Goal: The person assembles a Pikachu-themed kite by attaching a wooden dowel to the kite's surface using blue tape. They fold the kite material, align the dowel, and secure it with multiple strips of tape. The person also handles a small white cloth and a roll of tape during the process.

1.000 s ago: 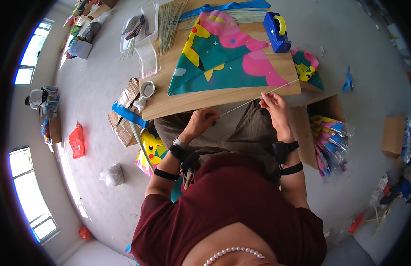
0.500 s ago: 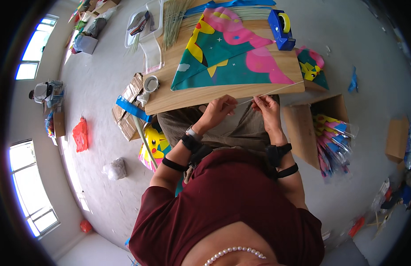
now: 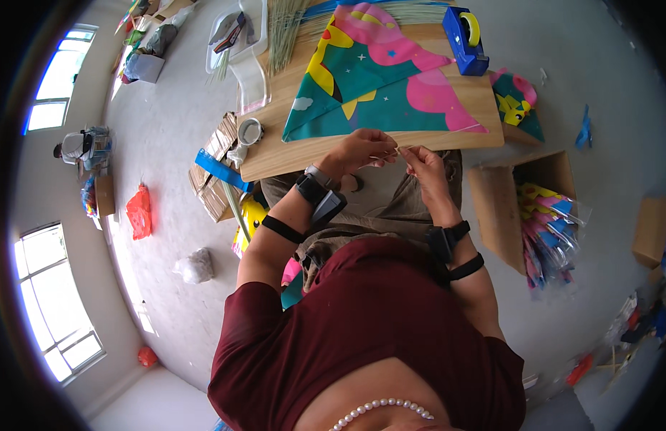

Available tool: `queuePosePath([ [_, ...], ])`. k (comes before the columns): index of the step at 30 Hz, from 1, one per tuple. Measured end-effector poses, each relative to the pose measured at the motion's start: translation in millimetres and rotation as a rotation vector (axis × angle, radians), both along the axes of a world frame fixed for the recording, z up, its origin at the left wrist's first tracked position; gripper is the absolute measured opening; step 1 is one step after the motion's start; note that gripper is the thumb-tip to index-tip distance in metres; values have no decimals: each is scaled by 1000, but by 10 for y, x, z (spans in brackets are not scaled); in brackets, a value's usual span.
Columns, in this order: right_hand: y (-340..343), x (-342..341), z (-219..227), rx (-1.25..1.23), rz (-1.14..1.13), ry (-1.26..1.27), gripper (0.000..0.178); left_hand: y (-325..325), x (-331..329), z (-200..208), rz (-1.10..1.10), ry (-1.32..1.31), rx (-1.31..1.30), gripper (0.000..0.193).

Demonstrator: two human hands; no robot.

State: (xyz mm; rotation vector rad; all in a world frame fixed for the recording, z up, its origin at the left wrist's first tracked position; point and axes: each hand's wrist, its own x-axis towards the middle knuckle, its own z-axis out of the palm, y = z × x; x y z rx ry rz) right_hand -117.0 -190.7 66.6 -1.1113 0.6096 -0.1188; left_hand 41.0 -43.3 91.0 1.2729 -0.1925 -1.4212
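Just over the near edge of the wooden table [image 3: 412, 141], both of my hands meet at the fingertips. My left hand [image 3: 365, 149] is closed in a pinch, and so is my right hand [image 3: 423, 167]. Between them shows a bit of a thin pale stick [image 3: 397, 149]; most of it is hidden or too fine to make out. Beyond the hands a folded triangular printed sheet [image 3: 390, 108], teal, pink and yellow, lies on the table. A blue tape dispenser [image 3: 466, 47] with a yellow roll stands at the far right corner.
Bundled thin pale sticks [image 3: 281, 39] and a clear plastic bin [image 3: 261, 21] are at the far left. A tape roll [image 3: 250, 131] sits at the left table edge. Right of my legs stands an open carton [image 3: 497, 212] with wrapped printed pieces [image 3: 552, 230]. Flattened cardboard [image 3: 216, 169] leans at left.
My hands have come closer together and lifted slightly toward the table. The thin stick that stretched right past my right hand no longer shows there. The whole view has shifted a little.
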Motion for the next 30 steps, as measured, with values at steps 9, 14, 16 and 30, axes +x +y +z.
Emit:
queuePosePath([
  [9, -364, -195, -172, -55, -171, 24, 25, -14, 274, -368, 71, -59, 15, 19],
  [14, -671, -459, -275, -208, -253, 103, 24, -232, 296, -546, 78, -441, 60, 12],
  [16, -777, -558, -343, -246, -291, 103, 23, -369, 307, -539, 83, -696, 52, 10],
  [30, -1155, -418, -367, -1381, -296, 183, 26, -699, 234, -626, 29, -1571, -217, 22],
])
